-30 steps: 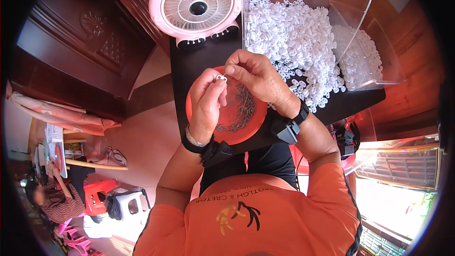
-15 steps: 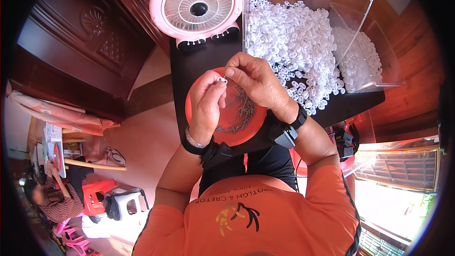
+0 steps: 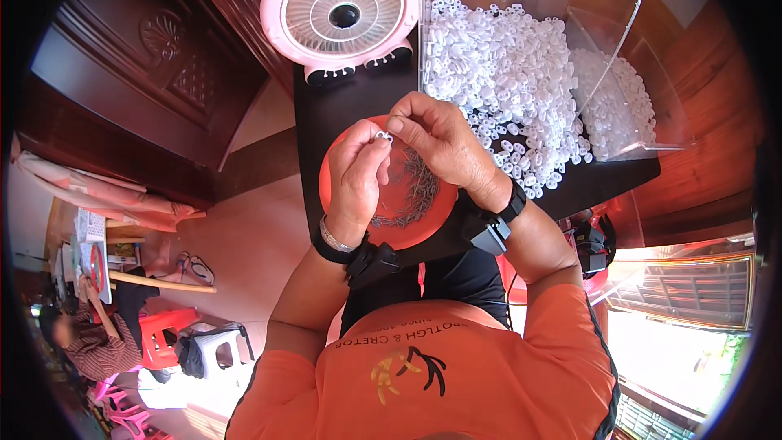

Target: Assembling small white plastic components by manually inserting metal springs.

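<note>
Over the orange bowl (image 3: 403,239), my two hands meet at their fingertips. My left hand (image 3: 355,179) is closed, pinching a small white plastic piece with holes (image 3: 383,138) between thumb and forefinger. My right hand (image 3: 446,145) is closed too, its thumb and forefinger pressed together right beside that piece. Whatever it grips is too small to make out. Many thin grey metal pins or screws (image 3: 419,195) lie in the bowl under my hands, partly hidden by them.
A large heap of white oval two-holed pieces (image 3: 501,57) spills from a clear plastic box (image 3: 631,12) onto the black table (image 3: 358,102). A pink fan (image 3: 344,16) stands at the far left of the table. Another person (image 3: 102,350) sits at the left, beyond stools.
Both hands keep nearly the same pose over the bowl. The white piece has shifted very slightly in my left fingertips.
</note>
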A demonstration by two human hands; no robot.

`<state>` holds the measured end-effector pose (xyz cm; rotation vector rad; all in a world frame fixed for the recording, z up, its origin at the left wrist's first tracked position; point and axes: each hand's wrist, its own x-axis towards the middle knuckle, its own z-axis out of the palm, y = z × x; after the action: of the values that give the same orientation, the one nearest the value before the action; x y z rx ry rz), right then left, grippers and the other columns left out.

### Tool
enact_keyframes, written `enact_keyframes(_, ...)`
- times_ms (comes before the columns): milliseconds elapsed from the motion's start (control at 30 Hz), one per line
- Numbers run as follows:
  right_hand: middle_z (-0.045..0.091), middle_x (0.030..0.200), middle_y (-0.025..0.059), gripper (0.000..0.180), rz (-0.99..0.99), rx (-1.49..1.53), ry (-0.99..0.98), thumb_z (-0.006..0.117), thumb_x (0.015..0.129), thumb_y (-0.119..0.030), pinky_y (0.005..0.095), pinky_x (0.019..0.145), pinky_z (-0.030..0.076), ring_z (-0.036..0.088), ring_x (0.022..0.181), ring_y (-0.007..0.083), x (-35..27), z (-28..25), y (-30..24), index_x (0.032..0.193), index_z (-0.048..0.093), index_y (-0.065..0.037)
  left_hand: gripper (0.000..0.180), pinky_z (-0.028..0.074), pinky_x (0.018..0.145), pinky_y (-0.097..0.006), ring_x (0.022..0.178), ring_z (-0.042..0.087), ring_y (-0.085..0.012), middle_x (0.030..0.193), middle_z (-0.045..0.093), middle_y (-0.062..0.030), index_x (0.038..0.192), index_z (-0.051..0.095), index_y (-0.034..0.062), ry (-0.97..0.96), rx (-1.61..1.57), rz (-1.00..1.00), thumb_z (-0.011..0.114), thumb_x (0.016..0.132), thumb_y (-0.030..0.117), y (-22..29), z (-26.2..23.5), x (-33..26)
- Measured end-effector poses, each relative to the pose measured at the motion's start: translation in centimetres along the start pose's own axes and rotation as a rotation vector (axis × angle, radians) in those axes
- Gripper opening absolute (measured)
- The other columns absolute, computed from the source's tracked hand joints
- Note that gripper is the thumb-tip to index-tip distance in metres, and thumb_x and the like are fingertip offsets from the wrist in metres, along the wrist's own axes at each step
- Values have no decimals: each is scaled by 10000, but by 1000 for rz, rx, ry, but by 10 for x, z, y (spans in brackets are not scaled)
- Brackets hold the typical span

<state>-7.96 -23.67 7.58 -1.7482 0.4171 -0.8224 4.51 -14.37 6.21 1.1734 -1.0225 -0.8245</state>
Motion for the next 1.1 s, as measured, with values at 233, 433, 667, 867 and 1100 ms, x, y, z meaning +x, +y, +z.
enact_keyframes(233, 614, 698, 83, 143, -8, -152, -3, 604, 893, -134, 302, 595, 473, 596, 639, 150, 1, 0, 0, 855, 578, 1, 190, 306, 462, -200, 497, 372, -29, 605, 427, 34, 743, 501, 49, 7, -91, -9, 525, 893, 163, -1, 1, -3)
enact_keyframes(433, 562, 678, 42, 116, -119, -263, -3, 593, 899, -88, 262, 568, 430, 489, 636, 73, -3, -1, -4, 835, 567, 5, 218, 270, 450, -189, 477, 348, -28, 568, 424, 38, 727, 490, 62, -32, 79, 118, 481, 904, 190, -7, -1, -3)
enact_keyframes(667, 613, 676, 63, 155, -41, -81, -23, 629, 870, -149, 284, 596, 468, 556, 641, 103, -7, -4, -6, 851, 610, 4, 173, 258, 443, -187, 467, 367, -37, 567, 442, 27, 725, 498, 68, -3, -24, -30, 493, 872, 158, 9, 6, -8)
enact_keyframes(867, 649, 796, 18, 181, -144, -21, 203, 609, 918, -155, 242, 675, 488, 574, 744, 74, -13, -38, -30, 979, 647, 11, 117, 305, 457, -185, 493, 409, -46, 607, 470, 8, 759, 530, 37, 16, -89, -13, 508, 857, 95, 34, -16, -25)
enact_keyframes(1100, 667, 824, 53, 131, 109, -642, 69, 662, 834, -109, 262, 669, 483, 612, 741, 119, -68, -94, -17, 931, 697, -29, 168, 246, 423, -177, 453, 395, -33, 581, 499, -6, 770, 487, 56, -4, -209, -71, 448, 892, 165, 18, -26, -89)
